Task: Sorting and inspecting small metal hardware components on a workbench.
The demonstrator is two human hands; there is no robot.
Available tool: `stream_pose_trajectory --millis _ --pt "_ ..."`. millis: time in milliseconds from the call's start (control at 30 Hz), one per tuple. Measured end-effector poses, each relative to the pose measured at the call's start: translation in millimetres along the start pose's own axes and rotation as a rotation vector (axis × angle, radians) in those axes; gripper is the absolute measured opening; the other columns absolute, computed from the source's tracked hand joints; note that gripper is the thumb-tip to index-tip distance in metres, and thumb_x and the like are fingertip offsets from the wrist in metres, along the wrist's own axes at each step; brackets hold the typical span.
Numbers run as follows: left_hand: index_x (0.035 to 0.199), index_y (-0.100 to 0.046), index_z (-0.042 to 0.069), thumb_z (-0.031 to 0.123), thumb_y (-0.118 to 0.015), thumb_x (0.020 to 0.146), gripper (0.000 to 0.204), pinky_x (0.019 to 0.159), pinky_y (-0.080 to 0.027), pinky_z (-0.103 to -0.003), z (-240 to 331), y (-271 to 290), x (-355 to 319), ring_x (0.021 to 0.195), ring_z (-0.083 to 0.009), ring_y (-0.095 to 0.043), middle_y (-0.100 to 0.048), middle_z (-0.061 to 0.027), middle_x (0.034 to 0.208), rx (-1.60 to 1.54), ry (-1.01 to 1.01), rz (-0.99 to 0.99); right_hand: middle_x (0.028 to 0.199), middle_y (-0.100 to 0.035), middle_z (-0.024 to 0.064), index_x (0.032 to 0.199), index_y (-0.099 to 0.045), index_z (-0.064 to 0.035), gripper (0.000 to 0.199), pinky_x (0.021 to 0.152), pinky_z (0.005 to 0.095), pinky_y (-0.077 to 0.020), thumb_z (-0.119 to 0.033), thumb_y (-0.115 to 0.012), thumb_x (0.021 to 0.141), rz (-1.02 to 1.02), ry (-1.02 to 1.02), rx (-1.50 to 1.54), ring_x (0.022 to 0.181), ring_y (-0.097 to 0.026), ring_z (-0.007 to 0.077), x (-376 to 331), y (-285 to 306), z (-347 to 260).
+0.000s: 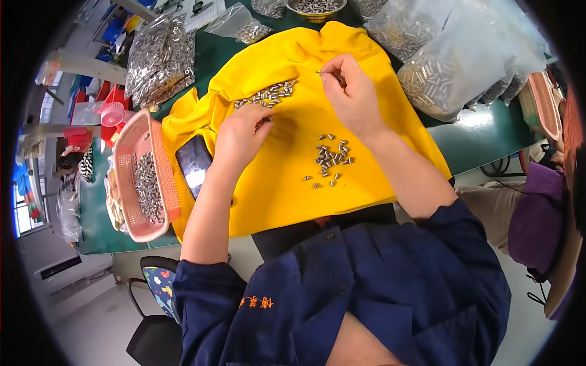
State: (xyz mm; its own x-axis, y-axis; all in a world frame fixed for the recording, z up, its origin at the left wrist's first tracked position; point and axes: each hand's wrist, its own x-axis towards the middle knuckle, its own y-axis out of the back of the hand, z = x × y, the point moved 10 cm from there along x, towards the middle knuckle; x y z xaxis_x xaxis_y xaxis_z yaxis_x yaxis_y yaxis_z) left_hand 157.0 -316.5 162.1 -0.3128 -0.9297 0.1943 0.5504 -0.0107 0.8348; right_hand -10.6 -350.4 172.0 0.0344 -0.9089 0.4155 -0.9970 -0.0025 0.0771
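Observation:
Small silvery metal cylinders lie on a yellow cloth (274,201) spread over the table. One pile of cylinders (278,93) is at the far left of the cloth, and a looser group of cylinders (329,158) lies nearer, right of the middle. My left hand (241,135) is at the near edge of the far pile, fingers curled and pinched together; what they hold is hidden. Raised over the cloth at the far right, my right hand (355,97) pinches a small metal cylinder (318,72) at its fingertips. More metal pieces show inside its curled fingers.
A pink basket (125,183) holding small metal parts stands left of the cloth, beside a dark phone (194,161). Bags of metal parts (162,58) sit at the back left, with large clear bags (436,79) at the back right. A metal bowl (316,13) stands behind the cloth.

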Motion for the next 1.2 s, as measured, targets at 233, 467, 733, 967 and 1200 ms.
stream_pose_trajectory --millis 233,467,733,967,1200 --pt "0.086 -0.059 0.005 0.015 -0.056 0.073 0.017 0.072 -0.044 -0.034 6 -15 19 0.083 -0.0279 -0.055 -0.059 -0.0103 0.086 0.288 -0.037 -0.079 0.065 -0.042 -0.0038 0.082 -0.047 -0.0025 0.003 0.051 0.0171 -0.0323 -0.002 -0.049 0.080 -0.023 -0.009 -0.033 0.058 -0.036 0.0023 1 2 1" --pt "0.083 -0.061 0.006 0.015 -0.051 0.074 0.017 0.071 -0.045 -0.042 -4 -25 29 0.078 -0.0341 -0.056 -0.058 -0.0185 0.085 0.403 0.141 -0.267 0.065 -0.049 0.0072 0.080 -0.049 -0.0031 0.005 0.057 0.0264 -0.0403 -0.006 -0.050 0.077 -0.034 0.064 -0.057 0.060 -0.047 0.0146 -2 -8 -3" --pt "0.077 -0.062 0.002 0.009 -0.060 0.067 0.012 0.066 -0.046 -0.034 -7 -2 25 0.069 -0.0273 -0.058 -0.059 -0.0141 0.077 0.027 0.136 -0.044 0.062 -0.050 0.0089 0.080 -0.046 -0.0014 0.008 0.053 0.0283 -0.0389 -0.006 -0.050 0.076 -0.091 -0.002 -0.043 0.055 -0.047 0.0181 -9 -8 -13" --pt "0.086 -0.056 -0.001 -0.007 -0.057 0.073 0.015 0.063 -0.044 -0.020 -6 -27 15 0.068 -0.0093 -0.054 -0.057 -0.0026 0.076 -0.959 0.350 0.049 0.066 -0.051 0.0075 0.082 -0.047 -0.0019 0.009 0.055 0.0264 -0.0392 -0.007 -0.050 0.076 -0.117 0.022 -0.037 0.058 -0.046 0.0135 -7 -5 -17" --pt "0.090 -0.056 -0.001 -0.005 -0.053 0.077 0.013 0.066 -0.044 -0.020 -27 -57 6 0.070 -0.0105 -0.054 -0.057 -0.0042 0.081 -1.265 0.450 0.100 0.067 -0.051 0.0062 0.080 -0.049 -0.0027 0.005 0.056 0.0259 -0.0397 -0.005 -0.050 0.075 -0.239 -0.093 0.069 0.060 -0.047 0.0132 -7 -24 0"
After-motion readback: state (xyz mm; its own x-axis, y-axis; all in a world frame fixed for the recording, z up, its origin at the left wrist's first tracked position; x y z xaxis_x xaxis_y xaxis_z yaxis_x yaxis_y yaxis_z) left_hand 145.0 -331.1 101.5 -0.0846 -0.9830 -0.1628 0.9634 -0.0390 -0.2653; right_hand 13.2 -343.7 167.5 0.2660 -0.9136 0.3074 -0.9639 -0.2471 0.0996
